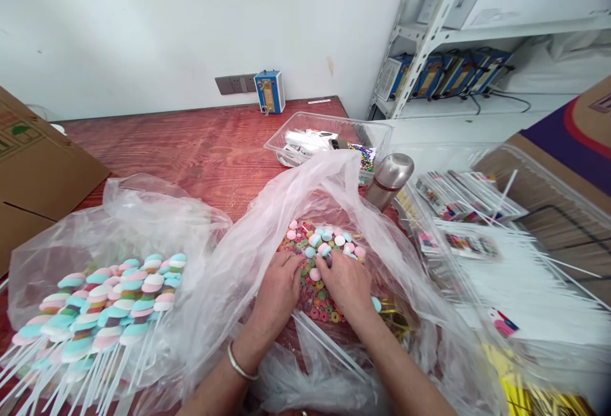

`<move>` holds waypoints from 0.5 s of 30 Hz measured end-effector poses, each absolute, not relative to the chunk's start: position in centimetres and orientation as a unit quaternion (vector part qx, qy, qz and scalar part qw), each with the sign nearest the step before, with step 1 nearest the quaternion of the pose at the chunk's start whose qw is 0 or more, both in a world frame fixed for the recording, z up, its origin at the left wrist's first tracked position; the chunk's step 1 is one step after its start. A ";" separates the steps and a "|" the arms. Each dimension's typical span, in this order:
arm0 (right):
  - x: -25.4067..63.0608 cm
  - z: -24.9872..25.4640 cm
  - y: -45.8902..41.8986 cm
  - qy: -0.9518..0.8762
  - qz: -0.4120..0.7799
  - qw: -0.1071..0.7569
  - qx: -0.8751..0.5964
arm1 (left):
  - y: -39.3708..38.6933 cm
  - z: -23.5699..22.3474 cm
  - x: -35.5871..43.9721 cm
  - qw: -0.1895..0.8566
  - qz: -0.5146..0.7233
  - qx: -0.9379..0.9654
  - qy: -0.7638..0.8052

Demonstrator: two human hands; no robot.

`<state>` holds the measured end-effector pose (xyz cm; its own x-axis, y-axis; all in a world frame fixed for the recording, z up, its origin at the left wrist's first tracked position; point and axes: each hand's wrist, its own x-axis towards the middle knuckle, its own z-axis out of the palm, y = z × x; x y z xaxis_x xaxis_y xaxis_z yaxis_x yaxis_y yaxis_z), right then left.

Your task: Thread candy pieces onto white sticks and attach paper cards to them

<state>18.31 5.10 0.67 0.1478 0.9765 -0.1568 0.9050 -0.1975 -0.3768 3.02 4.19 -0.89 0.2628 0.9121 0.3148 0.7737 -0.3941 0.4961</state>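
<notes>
My left hand (281, 281) reaches into an open clear plastic bag (305, 180), its fingers curled together over loose candy. Close by on the right, my right hand (349, 281) is also in the bag, thumb and fingers bent inward. Whatever lies between the fingers of either hand is too small or hidden to name. Around them are colourful ring-shaped gummies (324, 309) and round pink, blue and white marshmallows (329, 236). Several white sticks (329, 345) lie below the hands. On the left, finished-looking marshmallow skewers (114, 301) on white sticks rest in a pile on clear plastic.
Behind the bag stand a clear plastic tub (329, 123) of small items and a steel flask (389, 180). A cardboard box (42, 155) is at left. To the right, a clear bin (525, 289) holds many white sticks and packets. A small blue device (270, 91) stands against the wall.
</notes>
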 end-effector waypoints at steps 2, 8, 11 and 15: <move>18.1 0.3 5.5 -0.631 0.188 0.106 -0.745 | 4.7 -1.3 3.6 0.127 0.261 0.793 0.536; 19.1 -0.3 5.5 -0.639 0.233 0.160 -0.715 | 6.0 -1.2 4.1 0.271 0.341 0.713 0.549; 19.8 0.5 4.5 -0.621 0.287 0.278 -0.675 | 6.0 0.0 4.1 0.454 0.384 0.611 0.523; 20.4 1.3 3.1 -0.579 0.349 0.434 -0.596 | 5.4 1.4 4.8 0.703 0.377 0.420 0.433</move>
